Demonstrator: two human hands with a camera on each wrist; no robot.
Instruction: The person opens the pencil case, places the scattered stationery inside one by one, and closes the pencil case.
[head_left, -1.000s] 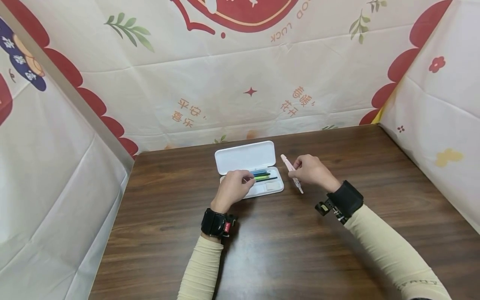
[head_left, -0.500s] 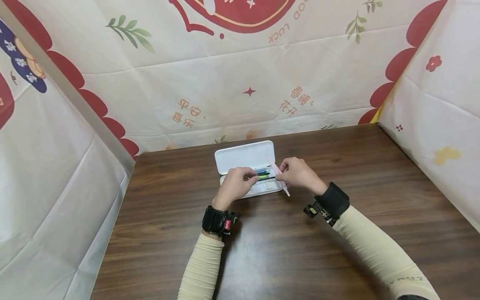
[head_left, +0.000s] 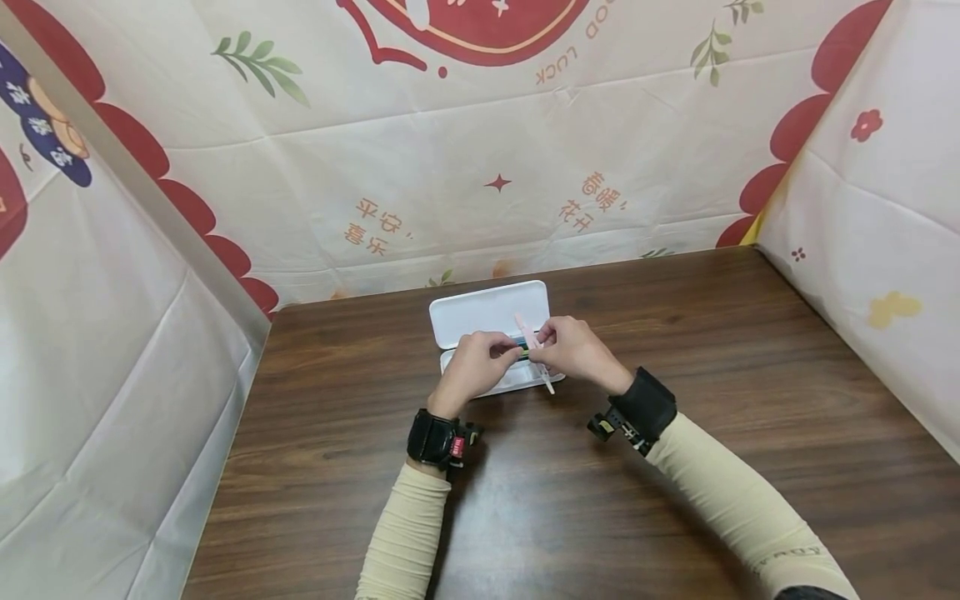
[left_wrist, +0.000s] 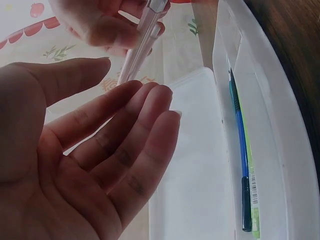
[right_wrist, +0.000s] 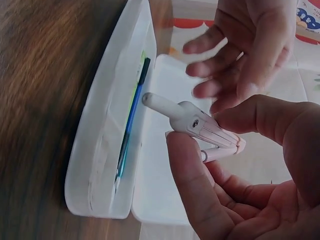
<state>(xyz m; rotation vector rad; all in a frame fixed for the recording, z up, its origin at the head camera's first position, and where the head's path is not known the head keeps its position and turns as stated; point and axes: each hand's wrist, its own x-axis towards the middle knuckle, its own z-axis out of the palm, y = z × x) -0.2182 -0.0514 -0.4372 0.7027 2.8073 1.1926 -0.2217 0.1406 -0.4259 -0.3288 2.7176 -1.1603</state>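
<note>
My right hand (head_left: 577, 348) pinches a pale pink drawing compass (right_wrist: 210, 132) between thumb and fingers, its legs folded together. It holds the compass tilted over an opened white pencil case (head_left: 491, 312). My left hand (head_left: 474, 362) is over the case's left part with fingers gently bent and thumb apart. In the left wrist view nothing lies between those fingers, and the compass is just beyond the fingertips; whether they touch is unclear. Inside the case lie a blue pen (left_wrist: 242, 140) with a dark end and a green strip (left_wrist: 256, 200) with a barcode. Both hands partly hide the contents.
The case stands on a brown wooden table (head_left: 525, 500), near its back edge. Behind hangs a white printed cloth (head_left: 450, 167), with more cloth at the left (head_left: 112, 375) and right (head_left: 885, 250). A camera is strapped to each wrist.
My right hand has carried the compass leftward from beside the pencil case to over it, near the left hand. The left hand has shifted slightly right.
</note>
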